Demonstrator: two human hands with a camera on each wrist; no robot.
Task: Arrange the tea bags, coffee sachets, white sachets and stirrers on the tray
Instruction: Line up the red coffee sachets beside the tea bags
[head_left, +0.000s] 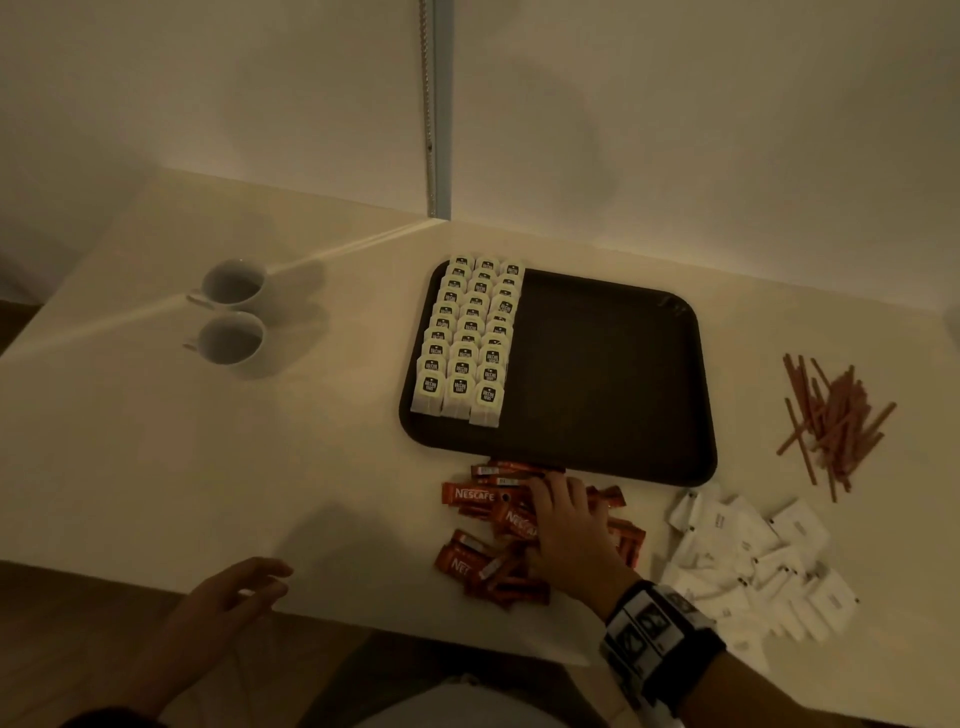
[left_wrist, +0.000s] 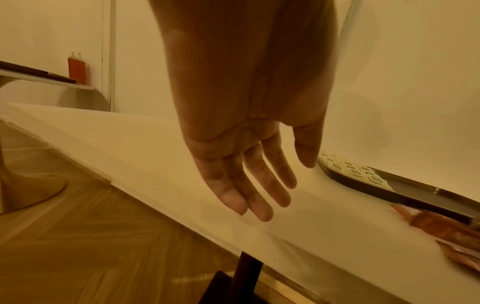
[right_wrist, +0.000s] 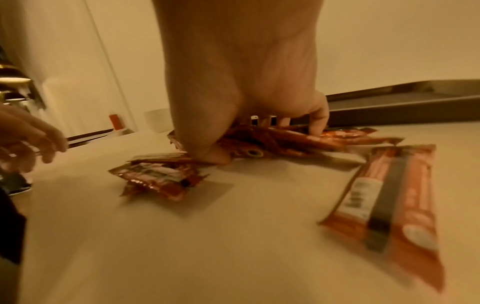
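Gathering the Nescafé coffee sachets (head_left: 511, 525) heaped at the tray's (head_left: 691, 364) near edge, the right hand (head_left: 569, 540) curls thumb and fingers round several. Light, thin and slippery, they probably slide; pinch mid-length. The left hand (head_left: 228, 597) hovers relaxed, empty.

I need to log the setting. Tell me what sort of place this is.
Probably a café or hotel refreshment corner. A dark tray holds neat rows of tea bags, two white cups stand on the pale table, and another table with sauce bottles stands behind.
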